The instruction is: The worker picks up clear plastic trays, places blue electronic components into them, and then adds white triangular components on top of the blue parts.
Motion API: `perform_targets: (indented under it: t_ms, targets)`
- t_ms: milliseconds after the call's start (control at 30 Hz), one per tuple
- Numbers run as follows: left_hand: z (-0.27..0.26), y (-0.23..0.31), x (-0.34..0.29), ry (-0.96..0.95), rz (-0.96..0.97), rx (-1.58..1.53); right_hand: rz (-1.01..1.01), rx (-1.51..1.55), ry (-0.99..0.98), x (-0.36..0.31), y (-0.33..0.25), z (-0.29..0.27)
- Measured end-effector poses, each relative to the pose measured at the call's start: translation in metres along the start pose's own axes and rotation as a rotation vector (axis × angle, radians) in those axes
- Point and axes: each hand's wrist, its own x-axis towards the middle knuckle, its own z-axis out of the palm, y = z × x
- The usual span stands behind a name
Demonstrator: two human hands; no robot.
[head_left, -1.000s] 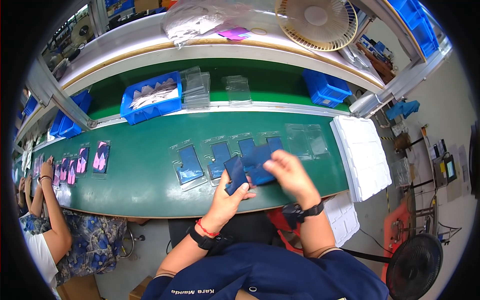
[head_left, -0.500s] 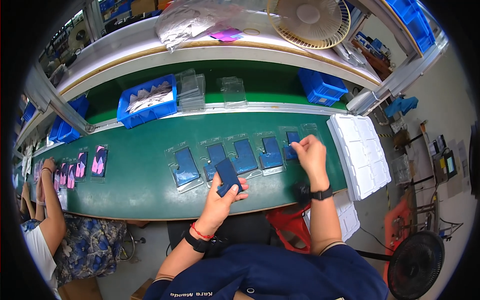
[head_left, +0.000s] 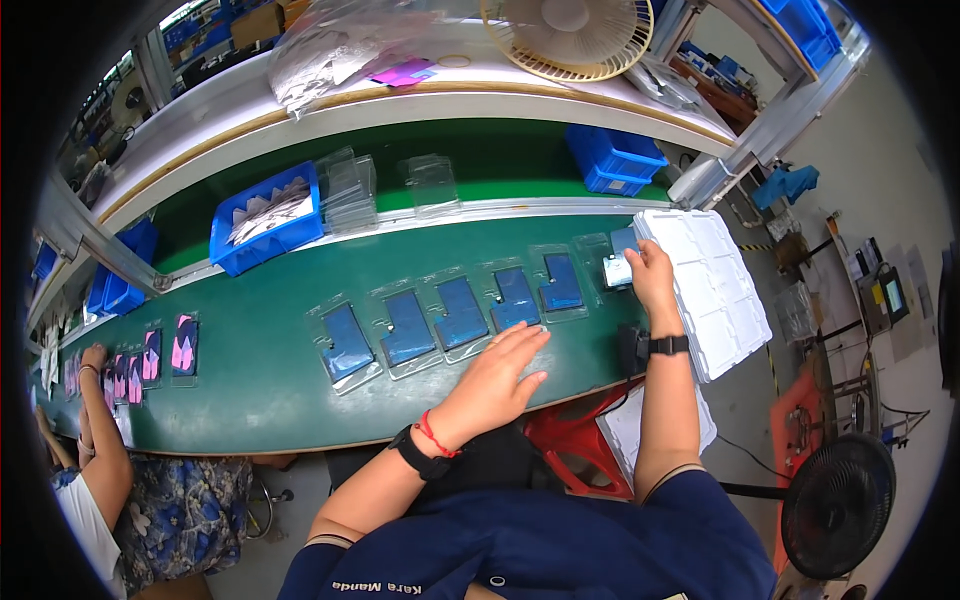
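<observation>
My right hand [head_left: 655, 280] is closed on a flat dark blue L-shaped piece [head_left: 622, 242] at the right end of the bench. Its lower part shines pale, and it is over or beside a thin clear plastic tray [head_left: 591, 258]; whether it rests in the tray is hard to tell. My left hand [head_left: 503, 372] is open, palm down, its fingers stretched toward the near edge of a tray holding another blue piece [head_left: 515, 292]. Several such pieces lie in clear trays in a row, from the leftmost blue piece [head_left: 346, 335] to the rightmost one [head_left: 561, 278].
White moulded trays [head_left: 705, 290] are stacked at the bench's right end. Behind stand a blue bin [head_left: 268, 240] of pale papers, clear trays [head_left: 349, 190] and another blue bin [head_left: 612, 165]. A co-worker's hand [head_left: 93, 356] is near pink-and-black pieces [head_left: 184, 345] at left.
The blue piece my left hand held is now in my right hand at the right end. My left hand has emptied and moved right. The view has shifted slightly.
</observation>
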Motion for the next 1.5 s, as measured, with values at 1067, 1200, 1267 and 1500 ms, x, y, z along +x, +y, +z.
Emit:
perform_targets:
  t_ms: [1067, 1200, 1267, 1500]
  targets:
    - [-0.039, -0.018, 0.019, 0.098, -0.233, 0.421, -0.543, -0.178, -0.033, -0.163, -0.068, 0.037]
    - [-0.029, -0.025, 0.029, 0.103, -0.191, 0.452, -0.625, -0.265, -0.181, -0.163, -0.077, 0.036]
    - [-0.024, -0.031, 0.031, 0.117, -0.159, 0.506, -0.628, -0.263, -0.196, -0.162, -0.077, 0.036]
    - [-0.022, -0.036, 0.037, 0.106, -0.131, 0.521, -0.627, -0.259, -0.216, -0.16, -0.079, 0.034]
